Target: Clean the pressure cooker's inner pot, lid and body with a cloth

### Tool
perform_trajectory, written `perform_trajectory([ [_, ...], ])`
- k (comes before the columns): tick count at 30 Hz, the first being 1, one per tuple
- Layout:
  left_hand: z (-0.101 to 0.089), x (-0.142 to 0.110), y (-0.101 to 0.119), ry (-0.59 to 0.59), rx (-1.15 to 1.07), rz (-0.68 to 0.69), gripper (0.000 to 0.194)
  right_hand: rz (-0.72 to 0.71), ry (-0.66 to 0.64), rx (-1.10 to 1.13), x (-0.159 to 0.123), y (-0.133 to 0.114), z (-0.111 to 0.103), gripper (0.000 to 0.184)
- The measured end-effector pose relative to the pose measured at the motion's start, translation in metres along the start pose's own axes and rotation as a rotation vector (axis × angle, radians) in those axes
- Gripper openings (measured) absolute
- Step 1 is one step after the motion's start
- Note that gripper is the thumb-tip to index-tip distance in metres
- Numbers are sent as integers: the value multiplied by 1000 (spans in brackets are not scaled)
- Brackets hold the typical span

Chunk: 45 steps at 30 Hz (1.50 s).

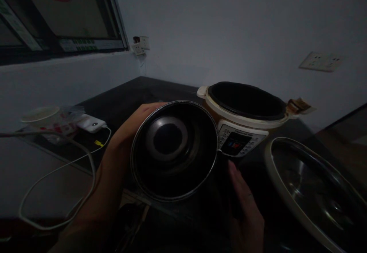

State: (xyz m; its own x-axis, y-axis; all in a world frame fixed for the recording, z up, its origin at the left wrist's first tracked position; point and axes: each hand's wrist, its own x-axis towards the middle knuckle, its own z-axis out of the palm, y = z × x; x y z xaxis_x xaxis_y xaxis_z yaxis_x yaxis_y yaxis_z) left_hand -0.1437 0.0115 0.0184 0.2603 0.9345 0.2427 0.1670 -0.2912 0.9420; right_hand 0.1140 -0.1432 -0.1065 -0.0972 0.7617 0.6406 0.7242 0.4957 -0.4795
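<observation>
The left hand [139, 119] is touching the middle pot [174, 150] at ten o'clock, fingers hiding, so I can't tell their shape. The cooker [246, 125] is sitting at two. The right hand [246, 207] is squeezing the dark handle [224, 176] at four. A big lid [311, 192] is lying farther out.

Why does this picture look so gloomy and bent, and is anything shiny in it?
Head view: dim light overall, with the lower middle sunk in near-black; wide-lens stretching seems to lean the wall socket and window; glare shows as a pale ring inside the pot and streaks on the glass lid; the cooker's small panel print looks too soft to read.
</observation>
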Motion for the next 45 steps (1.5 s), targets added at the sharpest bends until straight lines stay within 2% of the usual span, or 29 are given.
perform_trajectory([
  [2,1,1,-3,-6,-32,14,27,-132,-111,-61,3,-7,8,91],
  [4,3,0,-6,-13,-64,52,26,-202,-235,-119,3,-14,22,92],
  [6,7,-2,-5,-32,-80,77,26,-218,-321,-137,1,-19,36,82],
  [10,14,-10,3,-101,-52,87,31,-246,-415,-87,-4,-23,52,49],
  [14,17,-12,8,-175,25,178,31,-351,-533,-92,-1,-21,57,48],
  [16,17,-11,6,-172,23,186,31,-396,-557,-120,2,-19,58,43],
  [18,16,-10,3,-93,-11,166,31,-424,-562,-148,6,-16,59,39],
  [22,14,-24,-1,193,-122,155,30,-458,-592,-169,13,-13,59,39],
  [26,20,-63,-12,375,-194,178,29,-460,-615,-174,19,-14,59,40],
  [31,45,-104,-42,579,-122,194,40,-439,-625,-156,27,-16,60,39],
  [34,60,-108,-49,669,-3,200,53,-427,-663,-146,31,-17,58,40],
  [37,69,-102,-46,731,-2,193,54,-386,-719,-136,34,-19,56,41],
  [43,73,-98,-43,821,-47,164,57,-310,-805,-106,41,-27,53,47],
  [45,70,-100,-44,810,-33,154,55,-313,-814,-106,42,-29,53,47],
])
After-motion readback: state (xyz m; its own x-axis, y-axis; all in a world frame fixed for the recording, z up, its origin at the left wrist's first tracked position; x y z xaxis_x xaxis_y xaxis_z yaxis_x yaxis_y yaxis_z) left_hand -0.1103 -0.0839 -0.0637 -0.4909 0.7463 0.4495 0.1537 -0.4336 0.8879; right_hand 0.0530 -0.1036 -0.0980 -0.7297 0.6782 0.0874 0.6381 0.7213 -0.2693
